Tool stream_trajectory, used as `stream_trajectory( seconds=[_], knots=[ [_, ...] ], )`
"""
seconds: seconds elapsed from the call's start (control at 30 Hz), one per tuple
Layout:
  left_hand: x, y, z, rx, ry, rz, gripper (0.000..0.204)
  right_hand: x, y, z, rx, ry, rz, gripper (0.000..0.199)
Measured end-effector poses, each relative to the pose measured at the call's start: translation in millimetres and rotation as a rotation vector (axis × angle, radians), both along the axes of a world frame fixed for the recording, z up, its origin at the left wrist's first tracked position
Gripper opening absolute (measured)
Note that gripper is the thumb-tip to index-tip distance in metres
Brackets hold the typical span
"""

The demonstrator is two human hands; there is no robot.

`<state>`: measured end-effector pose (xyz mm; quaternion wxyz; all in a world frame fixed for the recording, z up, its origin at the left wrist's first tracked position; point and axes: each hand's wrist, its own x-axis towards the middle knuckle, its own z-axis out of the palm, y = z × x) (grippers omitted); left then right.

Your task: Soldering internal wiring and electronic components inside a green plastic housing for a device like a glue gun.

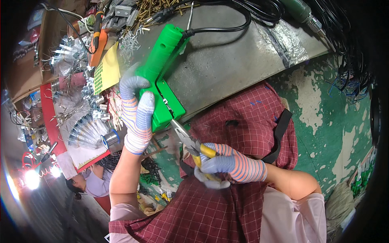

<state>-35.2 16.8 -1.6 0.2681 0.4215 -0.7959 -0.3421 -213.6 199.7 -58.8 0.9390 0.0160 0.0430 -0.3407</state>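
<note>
My left hand, in a striped knit glove with grey fingertips, is closed around the side of a bright green angled plastic tool housing. A black cord leaves the housing's far end. Small metal parts show in a dark slot along its near block. My right hand, gloved alike, grips the yellow handles of a pair of pliers. The pliers' narrow jaws point up and left, with their tips at the near edge of the green block. Whether the tips pinch anything is too small to tell.
A grey metal tabletop lies beyond my lap. To the left are a dotted yellow sheet, a soldering iron, a wire spool and loose parts. A green electric screwdriver and cable bundles lie far right. Another person sits lower left.
</note>
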Motion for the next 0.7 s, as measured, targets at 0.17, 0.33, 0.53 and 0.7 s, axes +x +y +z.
stream_trajectory(
  seconds=[0.17,0.33,0.53,0.7],
  knots=[
    [-2.3,5.9,1.0,-0.218,-0.21,-0.033,0.03,-22.7,-4.1,14.8,-0.675,1.091,-0.294,0.032],
    [-10.0,7.6,3.9,-0.016,-0.06,0.037,0.026,-38.2,-18.5,-6.7,-0.023,0.039,0.064,0.033],
    [-9.2,7.8,0.6,0.105,0.093,0.094,0.03,-27.1,-21.0,-42.9,0.075,-0.294,0.249,0.032],
    [-4.3,6.6,-3.0,0.11,0.121,0.101,0.029,-41.3,-33.2,-27.3,-0.078,-0.015,0.187,0.025]
  ],
)
